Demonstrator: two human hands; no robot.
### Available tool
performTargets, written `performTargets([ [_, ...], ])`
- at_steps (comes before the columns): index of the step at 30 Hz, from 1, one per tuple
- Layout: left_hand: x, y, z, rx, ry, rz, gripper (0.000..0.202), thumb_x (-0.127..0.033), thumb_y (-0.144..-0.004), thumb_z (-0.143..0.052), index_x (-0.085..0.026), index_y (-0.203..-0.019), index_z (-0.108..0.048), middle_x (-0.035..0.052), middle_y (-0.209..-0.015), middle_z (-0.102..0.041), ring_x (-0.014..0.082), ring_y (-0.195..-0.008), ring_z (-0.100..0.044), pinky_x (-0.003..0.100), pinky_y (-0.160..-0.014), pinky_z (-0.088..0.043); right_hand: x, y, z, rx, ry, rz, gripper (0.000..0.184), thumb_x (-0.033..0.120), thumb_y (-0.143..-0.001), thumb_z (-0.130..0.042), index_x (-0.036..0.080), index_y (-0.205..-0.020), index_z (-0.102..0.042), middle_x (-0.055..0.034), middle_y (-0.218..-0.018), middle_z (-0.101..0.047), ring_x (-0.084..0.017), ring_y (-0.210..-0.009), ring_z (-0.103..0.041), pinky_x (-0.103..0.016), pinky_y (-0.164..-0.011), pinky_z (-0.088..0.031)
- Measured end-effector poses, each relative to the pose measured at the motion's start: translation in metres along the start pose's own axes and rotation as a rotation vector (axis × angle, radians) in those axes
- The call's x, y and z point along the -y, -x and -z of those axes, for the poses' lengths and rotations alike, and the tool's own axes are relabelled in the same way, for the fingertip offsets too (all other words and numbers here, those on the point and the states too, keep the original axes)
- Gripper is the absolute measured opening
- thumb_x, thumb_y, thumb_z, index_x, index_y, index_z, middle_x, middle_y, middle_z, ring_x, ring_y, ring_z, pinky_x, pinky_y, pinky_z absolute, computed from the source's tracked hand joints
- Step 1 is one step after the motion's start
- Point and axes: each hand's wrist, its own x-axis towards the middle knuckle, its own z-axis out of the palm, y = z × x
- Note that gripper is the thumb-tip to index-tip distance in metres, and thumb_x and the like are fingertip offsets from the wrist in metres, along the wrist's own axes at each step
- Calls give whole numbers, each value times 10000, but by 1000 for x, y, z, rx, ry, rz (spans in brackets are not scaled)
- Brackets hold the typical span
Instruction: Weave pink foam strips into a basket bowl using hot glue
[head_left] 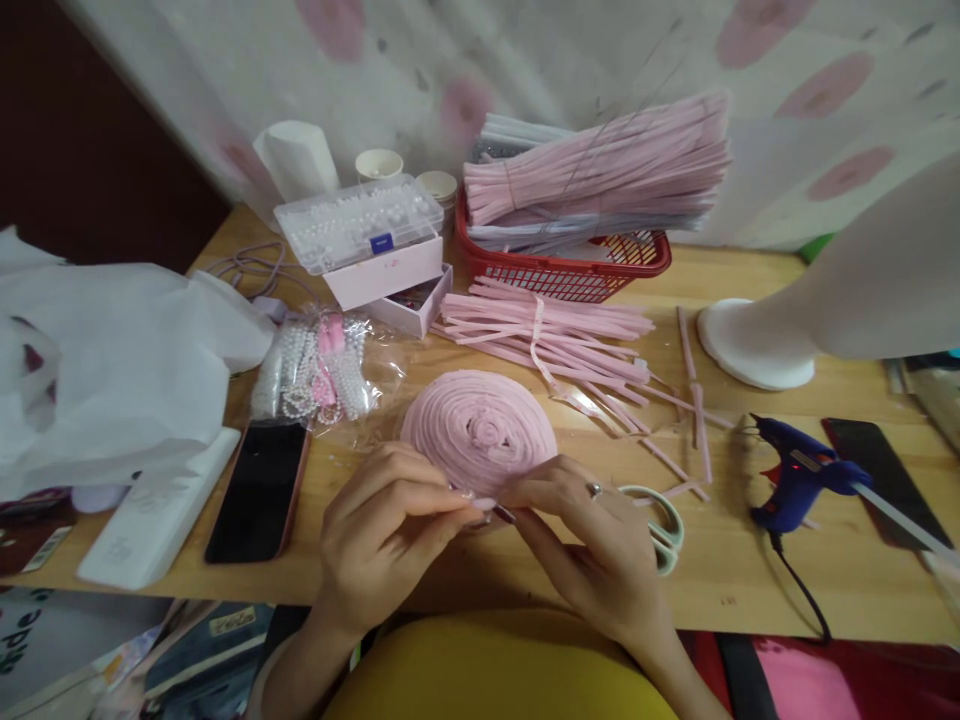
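A coiled disc of pink pipe cleaners (480,415), with a small rosette-like swirl at its middle, lies on the wooden table in front of me. At its near edge my left hand (394,535) pinches a short pale pink piece of pipe cleaner (485,504) between thumb and fingertips. My right hand (592,545), with a ring on one finger, is closed on the same piece from the other side. Whether the piece joins the disc is hidden by my fingers. Light green-handled scissors (679,530) lie just beyond my right hand.
A blue glue gun (791,475) and a dark phone (889,480) are at right, near a white stand (757,345). Loose pink pipe cleaners (555,325) lie before a red basket (540,275). Bagged pearl strings (322,370), a bead box (360,225) and another phone (259,490) are left.
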Motion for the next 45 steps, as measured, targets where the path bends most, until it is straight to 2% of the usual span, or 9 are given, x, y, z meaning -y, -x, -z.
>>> performTargets([
  [9,-7,-11,7,270,197,-65,95,-219,-953,-637,-173,-922,-714,5,-798,-712,120,-779,-605,301,-742,-543,4,1,12,44,-533,-145,81,234,-1002,-605,220,-958,-672,-8,-898,-668,-131,-857,-638,-258,-764,-510],
  [14,-9,-11,0,247,112,-98,117,-220,-849,-773,-169,-880,-671,-20,-763,-697,111,-743,-617,281,-729,-544,6,4,-1,-23,-852,-436,195,342,-1007,-607,231,-875,-699,9,-802,-611,-106,-719,-576,-237,-684,-487],
  [18,-11,-12,-4,164,34,-74,320,-373,-862,-763,-155,-1067,-649,29,-895,-705,126,-825,-664,271,-749,-567,2,11,-7,12,-1072,-659,266,409,-1004,-611,210,-852,-698,30,-674,-584,-62,-546,-489,-191,-544,-419],
  [23,-14,-15,-5,200,3,-124,270,-361,-900,-718,-151,-1064,-674,46,-897,-705,131,-814,-672,256,-739,-577,5,10,-7,41,-1161,-748,231,411,-929,-712,194,-865,-662,52,-629,-600,-32,-421,-437,-155,-422,-379],
  [27,-16,-12,-5,156,-15,-69,78,-127,-904,-678,-184,-957,-671,-1,-786,-707,114,-738,-643,260,-688,-566,12,7,-2,-39,-886,-550,126,314,-942,-686,208,-881,-658,46,-656,-621,-61,-471,-533,-168,-451,-445],
  [30,-14,-7,-4,128,-51,-56,129,-87,-872,-705,-198,-925,-668,-14,-762,-703,114,-709,-644,267,-652,-559,7,19,17,-59,-305,-372,66,250,-958,-635,234,-968,-697,6,-770,-694,-113,-621,-634,-225,-570,-509],
  [34,-9,-2,-4,35,-69,-29,161,-68,-850,-719,-209,-915,-678,-25,-746,-684,108,-674,-642,267,-613,-549,-19,65,55,-84,444,-482,140,319,-965,-579,243,-987,-694,-57,-936,-722,-213,-823,-681,-321,-668,-524],
  [38,-5,-1,-7,-4,-73,-28,130,-82,-861,-710,-197,-913,-684,-21,-757,-691,99,-674,-654,239,-596,-552,-46,107,69,103,669,-577,212,297,-886,-551,217,-1021,-693,-97,-972,-728,-267,-824,-692,-393,-706,-531],
  [45,-10,-2,-8,81,-145,-122,157,-49,-892,-634,-161,-979,-701,11,-841,-732,88,-754,-698,187,-701,-587,-44,114,83,175,721,-691,205,343,-782,-643,240,-947,-709,-70,-874,-765,-300,-765,-716,-425,-706,-525],
])
